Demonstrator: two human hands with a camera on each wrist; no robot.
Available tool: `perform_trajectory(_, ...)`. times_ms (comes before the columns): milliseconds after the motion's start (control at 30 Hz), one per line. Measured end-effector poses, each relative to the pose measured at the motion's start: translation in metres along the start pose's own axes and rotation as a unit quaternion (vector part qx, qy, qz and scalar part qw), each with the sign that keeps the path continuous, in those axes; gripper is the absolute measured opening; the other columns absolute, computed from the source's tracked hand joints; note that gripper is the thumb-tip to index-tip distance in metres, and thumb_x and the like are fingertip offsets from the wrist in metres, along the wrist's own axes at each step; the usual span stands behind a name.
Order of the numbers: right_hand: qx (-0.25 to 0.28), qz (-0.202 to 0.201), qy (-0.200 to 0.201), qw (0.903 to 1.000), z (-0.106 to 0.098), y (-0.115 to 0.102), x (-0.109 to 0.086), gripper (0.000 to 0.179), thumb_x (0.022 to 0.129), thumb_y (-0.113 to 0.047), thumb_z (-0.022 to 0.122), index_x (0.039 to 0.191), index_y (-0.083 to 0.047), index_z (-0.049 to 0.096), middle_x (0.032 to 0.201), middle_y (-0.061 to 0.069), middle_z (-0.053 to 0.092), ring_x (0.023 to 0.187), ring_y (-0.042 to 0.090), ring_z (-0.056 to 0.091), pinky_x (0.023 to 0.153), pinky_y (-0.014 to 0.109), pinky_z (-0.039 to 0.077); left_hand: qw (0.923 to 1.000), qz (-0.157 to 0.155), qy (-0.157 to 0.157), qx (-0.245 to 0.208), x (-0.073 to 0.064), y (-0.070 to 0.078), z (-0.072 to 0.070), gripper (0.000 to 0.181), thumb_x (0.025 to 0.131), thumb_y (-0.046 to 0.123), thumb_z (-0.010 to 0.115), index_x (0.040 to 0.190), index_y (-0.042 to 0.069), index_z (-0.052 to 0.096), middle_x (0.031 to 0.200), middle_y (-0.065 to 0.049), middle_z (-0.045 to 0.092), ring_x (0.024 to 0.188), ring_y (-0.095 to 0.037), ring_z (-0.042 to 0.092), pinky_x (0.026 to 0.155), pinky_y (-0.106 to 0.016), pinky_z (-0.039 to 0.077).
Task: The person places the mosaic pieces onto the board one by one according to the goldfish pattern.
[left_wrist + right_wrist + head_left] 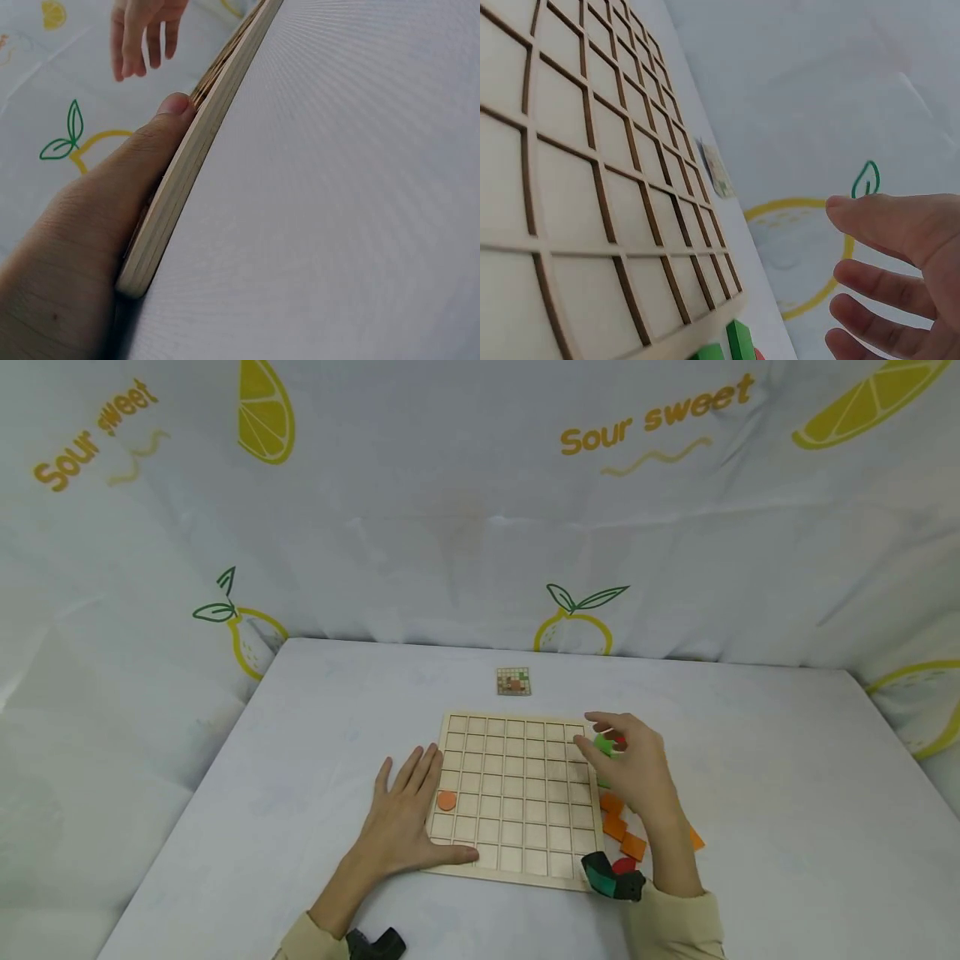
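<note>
A pale wooden grid board (517, 793) lies flat on the white table. One orange round disc (446, 800) sits in a cell near its left edge. My left hand (401, 835) rests along the board's left side, fingers straight and the thumb (174, 105) lying on the front left corner. Above the board's right rear corner hovers my right hand (630, 764), fingers spread loosely with nothing between them. Below and beside it are green pieces (740, 341) and a red piece (618, 741), partly hidden by the hand in the head view.
Several orange square pieces (614, 827) and a red piece (624, 866) lie along the board's right side. A small coloured grid card (513, 682) lies behind the board. A lemon-print cloth (465, 527) hangs at the back.
</note>
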State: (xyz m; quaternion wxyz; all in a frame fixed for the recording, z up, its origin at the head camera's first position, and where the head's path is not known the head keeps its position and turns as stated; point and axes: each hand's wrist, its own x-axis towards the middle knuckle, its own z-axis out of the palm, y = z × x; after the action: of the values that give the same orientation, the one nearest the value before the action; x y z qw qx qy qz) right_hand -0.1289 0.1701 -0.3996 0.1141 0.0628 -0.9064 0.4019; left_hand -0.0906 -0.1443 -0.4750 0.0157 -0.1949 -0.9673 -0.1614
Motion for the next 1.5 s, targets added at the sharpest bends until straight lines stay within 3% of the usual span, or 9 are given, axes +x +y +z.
perform_trajectory(233,-0.033,0.041,0.044,0.9977,-0.027,0.020,-0.006,0.044,0.093,-0.016,0.075,0.132,0.002,0.065,0.117,0.028,0.070,0.107,0.042,0.064,0.091,0.055,0.054,1.0000,0.004,0.006,-0.001,0.000,0.000,0.001,0.142,0.064,0.098,0.055,0.164,0.005,0.015,0.173,-0.011,0.016,0.161,-0.032,0.015,0.125,-0.068,0.005)
perform_trajectory(367,-0.047,0.080,0.048,0.9945,-0.037,0.027,-0.010,0.046,0.094,-0.019,0.073,0.134,0.003,0.064,0.122,0.030,0.067,0.111,0.045,0.061,0.095,0.059,0.052,1.0000,0.003,0.005,-0.006,0.000,0.000,0.001,0.142,0.064,0.097,0.056,0.164,0.004,0.016,0.172,-0.012,0.017,0.161,-0.033,0.016,0.125,-0.068,0.005)
perform_trajectory(600,-0.062,0.208,-0.013,0.9762,-0.045,0.035,-0.013,0.056,0.097,-0.031,0.070,0.143,-0.001,0.057,0.138,0.031,0.057,0.126,0.048,0.050,0.097,0.060,0.054,1.0000,-0.003,-0.002,0.002,0.000,0.000,0.002,0.142,0.063,0.092,0.062,0.164,0.005,0.013,0.173,-0.011,0.016,0.161,-0.032,0.015,0.125,-0.068,0.006)
perform_trajectory(700,-0.055,0.244,-0.041,0.9673,-0.046,0.041,-0.013,0.061,0.097,-0.038,0.068,0.144,-0.002,0.056,0.144,0.030,0.052,0.131,0.048,0.045,0.098,0.061,0.053,1.0000,-0.002,-0.001,0.003,0.000,0.000,0.002,0.142,0.063,0.092,0.062,0.164,0.005,0.013,0.173,-0.011,0.016,0.161,-0.033,0.016,0.125,-0.068,0.006)
perform_trajectory(1000,-0.075,0.256,-0.086,0.9600,-0.047,0.056,-0.016,0.058,0.094,-0.033,0.073,0.137,0.005,0.061,0.132,0.034,0.059,0.113,0.045,0.057,0.085,0.046,0.061,1.0000,-0.003,0.001,0.000,0.000,0.000,0.002,0.141,0.063,0.092,0.062,0.164,0.005,0.013,0.173,-0.011,0.016,0.161,-0.032,0.015,0.125,-0.068,0.006)
perform_trajectory(1133,-0.075,0.272,-0.093,0.9548,-0.048,0.057,-0.016,0.060,0.093,-0.033,0.074,0.135,0.008,0.061,0.126,0.034,0.062,0.108,0.042,0.058,0.084,0.044,0.059,1.0000,-0.002,0.004,0.001,0.000,0.000,0.002,0.141,0.063,0.091,0.063,0.164,0.005,0.014,0.173,-0.011,0.016,0.161,-0.032,0.015,0.125,-0.069,0.006)
perform_trajectory(1333,-0.076,0.292,-0.101,0.9480,-0.051,0.058,-0.015,0.061,0.092,-0.037,0.074,0.133,0.007,0.062,0.121,0.032,0.063,0.100,0.037,0.057,0.070,0.030,0.053,1.0000,-0.002,0.004,0.001,0.000,0.000,0.001,0.141,0.063,0.092,0.063,0.164,0.006,0.014,0.173,-0.010,0.015,0.162,-0.031,0.014,0.125,-0.068,0.005)
perform_trajectory(1500,-0.070,0.296,-0.103,0.9470,-0.051,0.058,-0.014,0.059,0.093,-0.036,0.073,0.132,0.007,0.063,0.121,0.032,0.065,0.101,0.038,0.060,0.072,0.034,0.055,1.0000,-0.003,-0.001,0.000,0.001,0.000,0.001,0.141,0.064,0.092,0.063,0.164,0.006,0.013,0.173,-0.010,0.014,0.162,-0.031,0.014,0.125,-0.068,0.005)
